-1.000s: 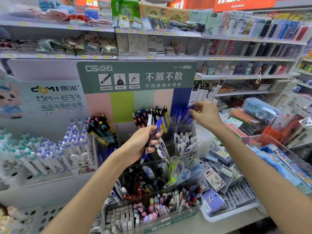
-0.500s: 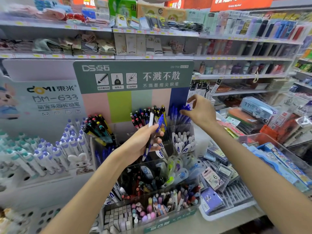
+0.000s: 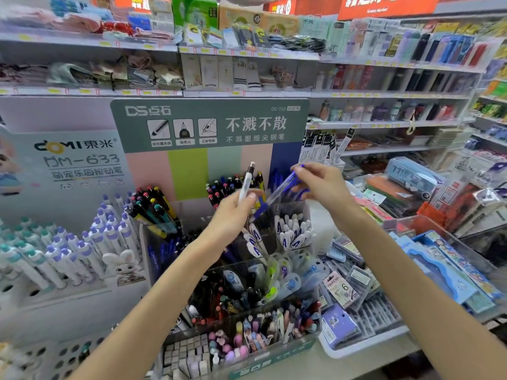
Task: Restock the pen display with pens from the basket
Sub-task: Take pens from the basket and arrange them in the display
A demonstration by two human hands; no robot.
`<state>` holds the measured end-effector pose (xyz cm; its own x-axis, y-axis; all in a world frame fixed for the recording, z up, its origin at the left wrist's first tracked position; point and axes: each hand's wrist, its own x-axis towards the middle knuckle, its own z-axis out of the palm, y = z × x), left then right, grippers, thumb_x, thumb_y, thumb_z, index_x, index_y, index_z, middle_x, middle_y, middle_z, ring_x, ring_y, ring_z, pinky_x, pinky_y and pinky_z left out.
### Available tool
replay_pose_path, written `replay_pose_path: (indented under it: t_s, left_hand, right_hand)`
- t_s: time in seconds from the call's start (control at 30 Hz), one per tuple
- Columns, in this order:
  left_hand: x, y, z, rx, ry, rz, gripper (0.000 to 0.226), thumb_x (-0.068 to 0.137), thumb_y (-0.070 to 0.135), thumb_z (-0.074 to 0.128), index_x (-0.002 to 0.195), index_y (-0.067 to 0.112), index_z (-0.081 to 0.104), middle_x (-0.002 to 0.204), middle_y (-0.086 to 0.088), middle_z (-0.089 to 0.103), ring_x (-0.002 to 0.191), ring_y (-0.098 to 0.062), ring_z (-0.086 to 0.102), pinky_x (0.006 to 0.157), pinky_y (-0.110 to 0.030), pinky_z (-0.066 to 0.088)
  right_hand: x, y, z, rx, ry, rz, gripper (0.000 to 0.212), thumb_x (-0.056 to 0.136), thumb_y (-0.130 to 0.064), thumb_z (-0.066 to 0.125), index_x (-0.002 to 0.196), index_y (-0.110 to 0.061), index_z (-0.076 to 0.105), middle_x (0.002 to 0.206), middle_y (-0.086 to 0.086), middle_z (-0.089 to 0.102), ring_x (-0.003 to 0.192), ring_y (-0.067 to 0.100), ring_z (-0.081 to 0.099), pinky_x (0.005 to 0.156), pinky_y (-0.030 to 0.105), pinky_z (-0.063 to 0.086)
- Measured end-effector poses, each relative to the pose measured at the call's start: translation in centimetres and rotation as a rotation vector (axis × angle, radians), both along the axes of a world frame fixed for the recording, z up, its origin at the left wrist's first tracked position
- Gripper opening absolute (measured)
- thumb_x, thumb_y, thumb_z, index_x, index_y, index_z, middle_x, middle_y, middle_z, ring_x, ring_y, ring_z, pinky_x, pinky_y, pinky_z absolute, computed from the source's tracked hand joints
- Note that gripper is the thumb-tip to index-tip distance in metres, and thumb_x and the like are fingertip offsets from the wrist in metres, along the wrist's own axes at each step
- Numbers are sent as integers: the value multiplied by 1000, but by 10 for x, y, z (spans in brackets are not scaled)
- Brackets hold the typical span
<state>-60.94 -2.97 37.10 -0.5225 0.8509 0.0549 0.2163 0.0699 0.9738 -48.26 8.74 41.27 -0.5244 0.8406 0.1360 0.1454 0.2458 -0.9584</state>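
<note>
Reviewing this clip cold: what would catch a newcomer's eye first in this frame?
Centre frame, two bare arms meet: the left hand grips a white pen upright, while the right hand pinches the top of a clear blue pen slanting between them. Behind them stands the grey-green header sign with pastel stripes, over clear bins crowded with pens. At left, rows of purple-capped white pens fill a neighbouring rack.

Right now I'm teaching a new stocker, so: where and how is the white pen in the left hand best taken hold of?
Pinch the white pen on its bare upper barrel, just under the dark cap end, coming from the right. It stands nearly upright, the left hand covers its lower half, and the right hand holds a blue pen slanting close beside it, so a fingertip grip from slightly above looks safest.
</note>
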Motion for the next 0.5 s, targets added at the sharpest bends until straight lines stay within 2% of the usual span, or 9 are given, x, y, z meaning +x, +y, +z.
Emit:
replay_pose_path:
  t_s: [0.03, 0.1, 0.17, 0.23, 0.3, 0.37, 0.43, 0.5]
  left_hand:
    - [-4, -1, 4, 56, -16, 41, 23, 103, 23, 38, 102, 23, 61, 76, 7, 52, 65, -7, 46, 69, -26, 40]
    - [-10, -1, 16, 117, -173, 51, 26, 102, 32, 38, 101, 17, 60, 63, 8, 40, 49, -4, 35, 52, -23, 33]
    - [-12, 1, 30, 105, -300, 55, 43, 98, 52, 32, 90, 17, 55, 57, 9, 34, 45, -4, 29, 44, -21, 25]
    - [-12, 5, 39, 158, -350, 47, 47, 99, 55, 26, 80, 17, 48, 55, 10, 34, 47, -6, 28, 42, -18, 24]
    - [-10, 10, 43, 179, -239, 67, 42, 103, 45, 26, 79, 18, 49, 65, 8, 45, 57, -7, 39, 54, -19, 34]
    - [-10, 13, 46, 179, -58, 63, 37, 102, 43, 32, 88, 19, 57, 84, 8, 54, 73, 0, 47, 68, -16, 36]
    - [-11, 15, 47, 243, 37, 10, 30, 98, 44, 42, 101, 22, 63, 95, 11, 58, 79, 7, 50, 72, -10, 37]
    - [-15, 17, 47, 293, 129, 19, 23, 94, 40, 53, 105, 24, 66, 94, 11, 65, 78, 4, 58, 75, -13, 47]
  right_hand:
    - [3, 5, 4, -15, 34, -50, 13, 97, -14, 50, 100, -10, 63, 77, -1, 63, 60, 4, 60, 55, 17, 47]
    - [8, 12, 10, -36, 64, -100, 13, 98, -14, 49, 94, -12, 60, 77, -1, 63, 63, 7, 60, 54, 17, 47]
    - [11, 16, 12, -52, 79, -107, 12, 98, -14, 49, 94, -11, 60, 75, -1, 61, 61, 8, 59, 50, 15, 46]
    - [14, 18, 12, -47, 83, -114, 11, 98, -13, 49, 97, -10, 60, 75, -1, 60, 59, 8, 57, 48, 13, 45]
    - [15, 20, 10, -34, 72, -124, 11, 97, -13, 50, 98, -11, 60, 78, -1, 59, 59, 8, 57, 47, 12, 45]
    - [18, 22, 6, -25, 61, -132, 11, 97, -13, 50, 98, -12, 61, 79, -1, 60, 58, 7, 58, 47, 13, 45]
    - [21, 23, 4, -24, 57, -138, 12, 97, -14, 51, 100, -11, 62, 79, -1, 61, 55, 5, 59, 48, 14, 45]
    - [26, 24, 3, -24, 58, -144, 12, 97, -13, 51, 100, -11, 62, 79, -1, 61, 58, 8, 58, 50, 15, 45]
